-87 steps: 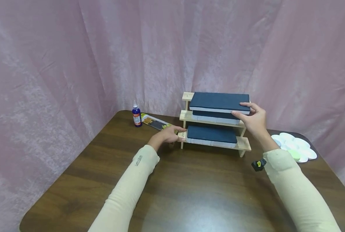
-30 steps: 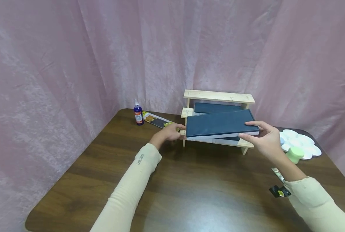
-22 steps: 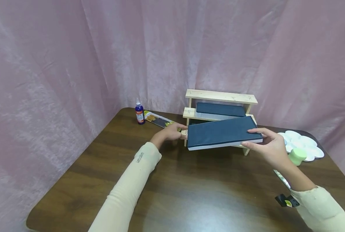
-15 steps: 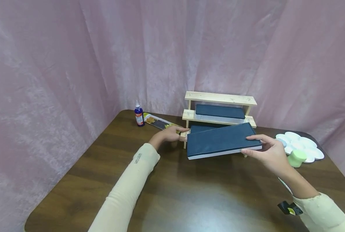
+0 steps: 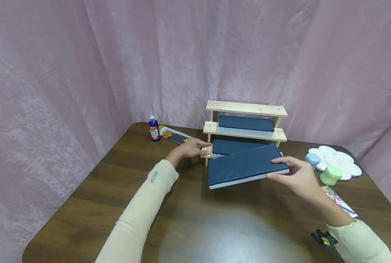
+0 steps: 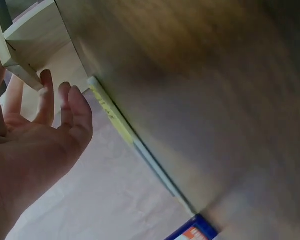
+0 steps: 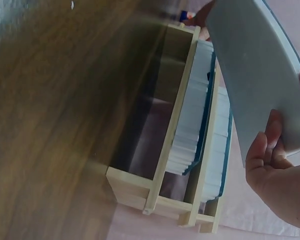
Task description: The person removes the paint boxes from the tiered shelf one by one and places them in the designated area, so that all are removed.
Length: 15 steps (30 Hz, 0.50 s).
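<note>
A flat box with a dark blue lid and white base (image 5: 244, 164) hangs tilted in front of the three-tier wooden rack (image 5: 248, 107). My right hand (image 5: 298, 179) pinches its right end, thumb at the front edge and fingers on the lid. From below, the right wrist view shows its pale underside. My left hand (image 5: 189, 148) holds the left end of the rack's lowest shelf between thumb and forefinger; its other fingers (image 6: 46, 95) hang beside the wood. Similar dark-lidded boxes lie on the middle shelf (image 5: 246, 123) and the lowest shelf. The top shelf is bare.
Left of the rack stand a blue bottle with a white cap (image 5: 154, 128) and a flat pack of brushes (image 5: 175, 135). At right lie a white flower-shaped palette (image 5: 343, 160), blue (image 5: 313, 159) and green (image 5: 331, 175) sponges, and a colourful printed packet (image 5: 341, 202).
My right hand has lifted the dark-lidded box off the top shelf and brought it forward and down, tilting it. My left hand stays at the rack's left end.
</note>
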{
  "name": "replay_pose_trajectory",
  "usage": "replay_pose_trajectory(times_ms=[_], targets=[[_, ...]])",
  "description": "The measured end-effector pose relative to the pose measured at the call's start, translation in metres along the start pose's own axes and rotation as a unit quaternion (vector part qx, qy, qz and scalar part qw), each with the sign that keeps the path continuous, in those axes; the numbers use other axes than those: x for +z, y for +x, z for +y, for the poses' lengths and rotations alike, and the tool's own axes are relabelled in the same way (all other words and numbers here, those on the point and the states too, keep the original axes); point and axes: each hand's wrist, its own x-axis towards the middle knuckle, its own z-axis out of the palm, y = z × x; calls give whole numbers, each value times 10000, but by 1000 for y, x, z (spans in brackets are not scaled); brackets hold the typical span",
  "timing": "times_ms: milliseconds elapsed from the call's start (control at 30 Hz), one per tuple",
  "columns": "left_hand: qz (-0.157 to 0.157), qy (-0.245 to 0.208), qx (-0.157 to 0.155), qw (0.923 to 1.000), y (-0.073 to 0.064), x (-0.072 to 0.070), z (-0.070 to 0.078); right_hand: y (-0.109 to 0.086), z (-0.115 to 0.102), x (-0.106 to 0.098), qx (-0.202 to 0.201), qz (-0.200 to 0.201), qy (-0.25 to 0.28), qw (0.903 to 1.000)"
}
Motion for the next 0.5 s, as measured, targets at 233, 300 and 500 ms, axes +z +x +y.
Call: replay_pose_trajectory(times_ms=[233,300,500], targets=[[-84,6,-148,9999,-1,0,4,-1,2,11,132,-101,-98,9998],[-75,-33,-184,9998,-1,0,2,-2,1,14,133,-105,-129,9998],[8,32,-187,9998,1,1,0,-2,-3,24,183,-223,-222,9993]])
